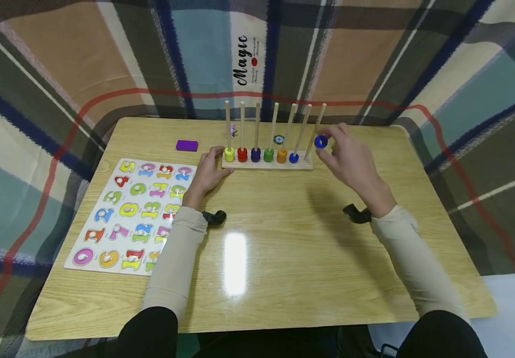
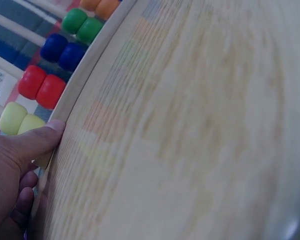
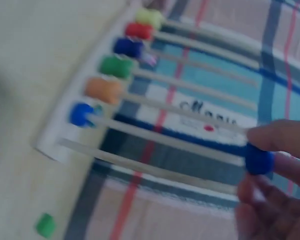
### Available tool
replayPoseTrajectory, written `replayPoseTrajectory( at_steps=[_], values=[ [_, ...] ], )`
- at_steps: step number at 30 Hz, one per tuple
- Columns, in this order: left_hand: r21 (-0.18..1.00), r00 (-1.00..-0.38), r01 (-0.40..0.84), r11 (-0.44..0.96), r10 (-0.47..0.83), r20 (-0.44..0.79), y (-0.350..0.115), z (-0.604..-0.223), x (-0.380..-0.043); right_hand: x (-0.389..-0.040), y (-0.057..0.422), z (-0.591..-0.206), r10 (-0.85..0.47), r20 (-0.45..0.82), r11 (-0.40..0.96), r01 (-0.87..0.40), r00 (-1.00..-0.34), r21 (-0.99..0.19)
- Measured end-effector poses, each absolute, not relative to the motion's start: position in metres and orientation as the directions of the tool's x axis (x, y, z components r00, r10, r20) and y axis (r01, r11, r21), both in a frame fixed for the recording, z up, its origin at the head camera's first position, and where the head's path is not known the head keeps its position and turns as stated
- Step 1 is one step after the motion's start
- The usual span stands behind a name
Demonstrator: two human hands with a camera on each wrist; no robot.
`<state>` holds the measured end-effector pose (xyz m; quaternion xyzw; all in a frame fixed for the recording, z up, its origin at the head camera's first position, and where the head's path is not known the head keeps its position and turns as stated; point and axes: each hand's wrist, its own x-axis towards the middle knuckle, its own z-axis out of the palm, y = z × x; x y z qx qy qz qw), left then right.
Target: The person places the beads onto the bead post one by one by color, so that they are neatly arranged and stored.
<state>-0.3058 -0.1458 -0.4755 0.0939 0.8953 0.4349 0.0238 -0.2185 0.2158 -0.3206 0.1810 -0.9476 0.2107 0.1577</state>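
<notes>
A wooden bead rack with several upright rods stands at the table's back. Yellow, red, dark blue, green, orange and blue beads sit low on its rods; the rightmost rod bears none. My left hand grips the base's left end, thumb along the front edge beside the yellow beads. Raised at the rack's right side, my right hand pinches a blue bead between thumb and fingers. In the right wrist view this bead is close to the sixth rod's tip.
A white number puzzle board lies at the left, partly under my left forearm. A purple block rests behind it. Behind the rack are a small round dark item and a small pinkish figure. A green piece lies right of the rack.
</notes>
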Motion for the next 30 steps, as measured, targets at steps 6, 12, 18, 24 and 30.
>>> replayPoseTrajectory(
  at_steps=[6, 12, 18, 24, 30],
  values=[
    [0.795, -0.98, 0.153, 0.587, 0.195, 0.045, -0.146, -0.476, -0.306, -0.268, 0.203, -0.298, -0.191, 0.494, 0.821, -0.414, -0.848, -0.393],
    [0.8, -0.976, 0.163, 0.577, 0.211, 0.046, -0.137, -0.481, -0.305, -0.283, 0.199, -0.298, -0.155, 0.44, 0.847, -0.348, -0.885, -0.402],
    [0.8, -0.973, 0.183, 0.572, 0.224, 0.063, -0.128, -0.482, -0.309, -0.284, 0.207, -0.3, -0.132, 0.42, 0.868, -0.309, -0.898, -0.389],
    [0.798, -0.973, 0.174, 0.577, 0.227, 0.048, -0.128, -0.483, -0.311, -0.286, 0.209, -0.301, -0.139, 0.403, 0.875, -0.303, -0.904, -0.378],
    [0.781, -0.976, 0.135, 0.61, 0.217, 0.0, -0.133, -0.482, -0.311, -0.28, 0.206, -0.308, -0.133, 0.439, 0.874, -0.314, -0.889, -0.371]
  ],
)
